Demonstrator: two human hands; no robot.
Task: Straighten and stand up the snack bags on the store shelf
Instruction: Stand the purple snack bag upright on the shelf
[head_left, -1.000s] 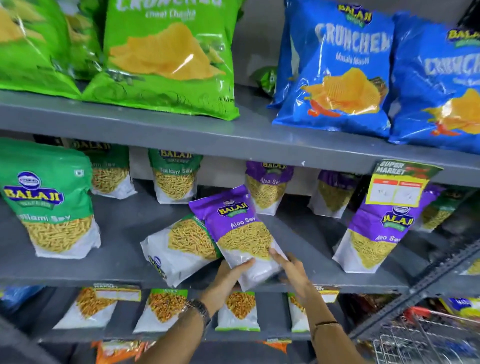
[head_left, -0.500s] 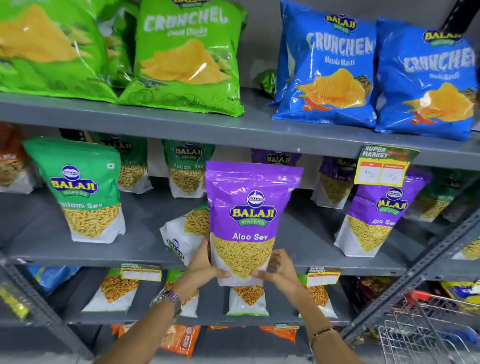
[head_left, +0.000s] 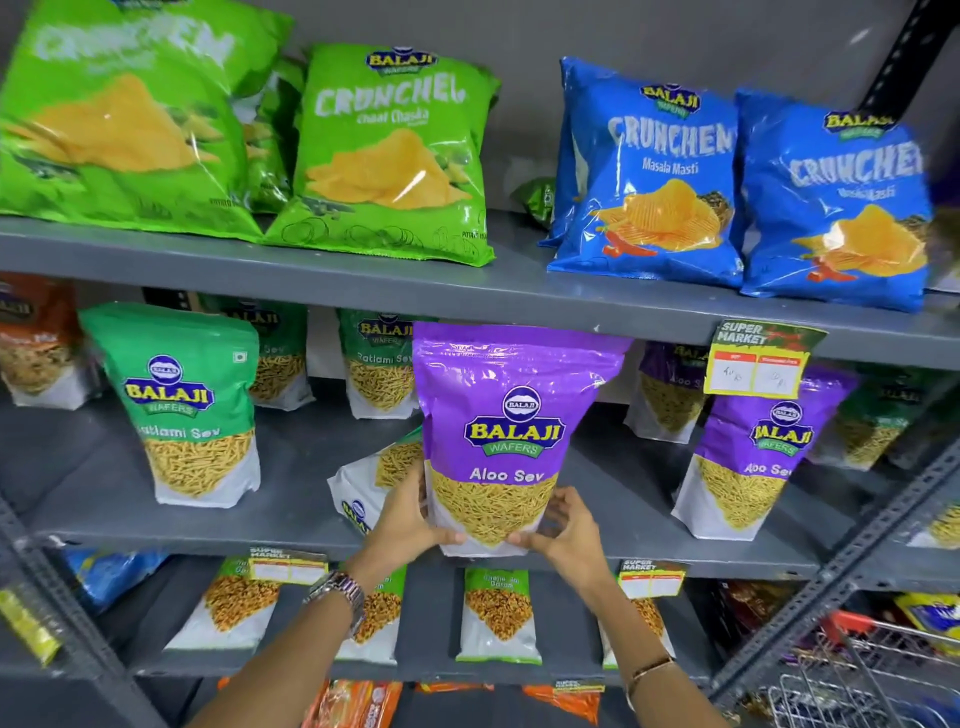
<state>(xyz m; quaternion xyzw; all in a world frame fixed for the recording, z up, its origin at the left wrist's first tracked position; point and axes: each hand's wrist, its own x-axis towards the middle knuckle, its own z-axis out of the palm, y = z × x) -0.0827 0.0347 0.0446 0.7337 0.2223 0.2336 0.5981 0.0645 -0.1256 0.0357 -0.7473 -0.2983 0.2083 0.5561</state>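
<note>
A purple Aloo Sev bag (head_left: 511, 431) stands upright at the front of the middle grey shelf (head_left: 291, 525). My left hand (head_left: 408, 517) grips its lower left corner and my right hand (head_left: 563, 530) its lower right corner. Behind it to the left a green-and-white sev bag (head_left: 371, 480) lies tilted on its side, partly hidden by the purple bag and my left hand. A green Ratlami Sev bag (head_left: 189, 405) stands upright at the left, and another purple Aloo Sev bag (head_left: 761, 457) leans at the right.
More sev bags stand along the back of the middle shelf. Green (head_left: 384, 156) and blue (head_left: 654, 176) Crunchex chip bags lean on the top shelf. Small bags fill the lower shelf (head_left: 431, 670). A yellow price tag (head_left: 756, 366) hangs from the top shelf edge. A wire cart (head_left: 862, 675) stands at lower right.
The purple Aloo Sev bag has gone from tilted over the lying bag to upright, with both my hands now holding its bottom corners. The view has shifted down and closer.
</note>
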